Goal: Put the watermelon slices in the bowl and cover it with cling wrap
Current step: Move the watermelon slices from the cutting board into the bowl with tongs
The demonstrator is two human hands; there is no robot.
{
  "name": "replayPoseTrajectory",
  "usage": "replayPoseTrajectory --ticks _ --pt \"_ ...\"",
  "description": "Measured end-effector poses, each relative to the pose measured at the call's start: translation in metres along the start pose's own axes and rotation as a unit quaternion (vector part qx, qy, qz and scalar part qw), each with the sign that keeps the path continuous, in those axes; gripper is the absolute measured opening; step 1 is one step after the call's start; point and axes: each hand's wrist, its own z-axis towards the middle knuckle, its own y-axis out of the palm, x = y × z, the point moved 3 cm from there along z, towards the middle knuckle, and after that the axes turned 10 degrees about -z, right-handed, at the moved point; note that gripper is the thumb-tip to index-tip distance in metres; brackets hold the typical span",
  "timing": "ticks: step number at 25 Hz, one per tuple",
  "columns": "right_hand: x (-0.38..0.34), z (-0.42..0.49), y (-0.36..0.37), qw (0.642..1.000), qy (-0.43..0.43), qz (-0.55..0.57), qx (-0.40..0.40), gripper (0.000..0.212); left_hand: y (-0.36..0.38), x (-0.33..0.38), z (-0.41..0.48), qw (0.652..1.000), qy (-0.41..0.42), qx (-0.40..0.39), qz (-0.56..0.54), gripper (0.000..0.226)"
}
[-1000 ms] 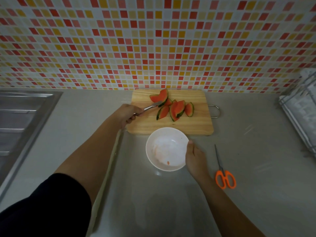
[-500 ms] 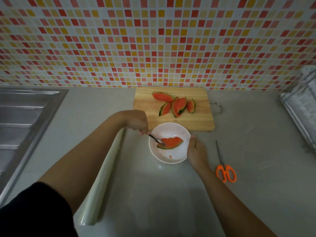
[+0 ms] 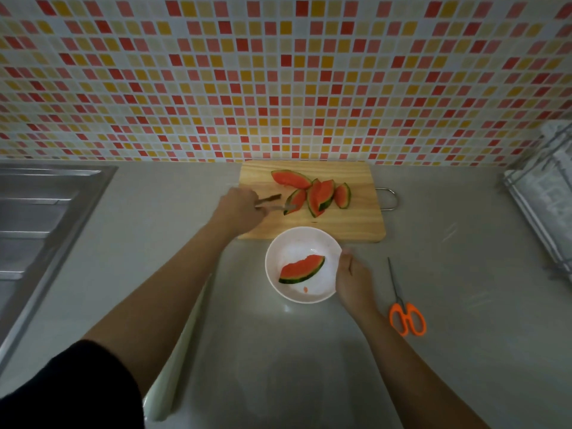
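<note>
A white bowl (image 3: 280, 252) stands on the counter just in front of a wooden cutting board (image 3: 356, 224). One watermelon slice (image 3: 301, 269) lies inside the bowl. Several more watermelon slices (image 3: 318, 193) lie on the board. My left hand (image 3: 240, 209) is shut on metal tongs (image 3: 274, 203), whose open tips reach the nearest slice on the board. My right hand (image 3: 353, 278) grips the bowl's right rim. A cling wrap roll (image 3: 176, 366) lies on the counter under my left forearm, with a sheet pulled out beneath the bowl.
Orange-handled scissors (image 3: 405, 314) lie to the right of the bowl. A steel sink (image 3: 37, 218) fills the left side. A wire dish rack (image 3: 544, 199) stands at the right edge. A tiled wall rises behind the board.
The left hand carried a slice with the tongs from the board into the bowl, released it, and moved back to the slices on the board. The right hand stayed on the bowl's rim.
</note>
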Motion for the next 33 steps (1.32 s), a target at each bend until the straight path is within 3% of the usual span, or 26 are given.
replayPoseTrajectory --ticks 6,12,14,17,19,21,23,26,30,33 --pt "0.001 0.002 0.001 1.000 0.008 -0.020 0.007 0.046 0.045 0.006 -0.003 0.997 0.056 0.054 0.022 0.032" --pt "0.003 0.003 0.003 1.000 0.006 -0.011 0.002 0.047 0.032 0.000 0.012 0.994 -0.022 0.046 -0.094 0.027" --pt "0.002 0.003 0.003 1.000 0.004 -0.007 0.001 0.049 0.027 -0.010 0.014 0.965 -0.087 0.030 -0.247 0.024" --pt "0.001 0.002 0.001 1.000 0.007 -0.007 -0.003 0.050 0.020 -0.022 0.001 0.864 -0.196 -0.003 -0.463 0.019" --pt "-0.001 0.002 0.000 1.000 0.006 -0.015 -0.002 0.048 0.014 -0.025 -0.014 0.852 -0.183 -0.016 -0.490 0.015" --pt "-0.001 0.002 0.000 1.000 0.011 -0.012 -0.004 0.047 0.003 -0.027 -0.031 0.857 -0.119 -0.043 -0.500 0.008" --pt "-0.001 0.002 0.001 1.000 0.016 -0.006 -0.008 0.048 -0.008 -0.028 -0.050 0.888 -0.022 -0.096 -0.449 0.009" --pt "-0.002 0.002 -0.001 1.000 0.010 -0.005 -0.011 0.049 -0.008 -0.022 -0.066 0.970 0.122 -0.106 -0.180 0.019" --pt "-0.004 0.002 -0.002 1.000 0.009 -0.016 -0.010 0.048 0.019 0.005 -0.078 0.975 0.191 -0.075 0.085 0.031" --pt "-0.004 0.003 -0.003 1.000 0.004 -0.010 -0.010 0.048 0.013 0.007 -0.080 0.974 0.193 -0.080 0.089 0.030"
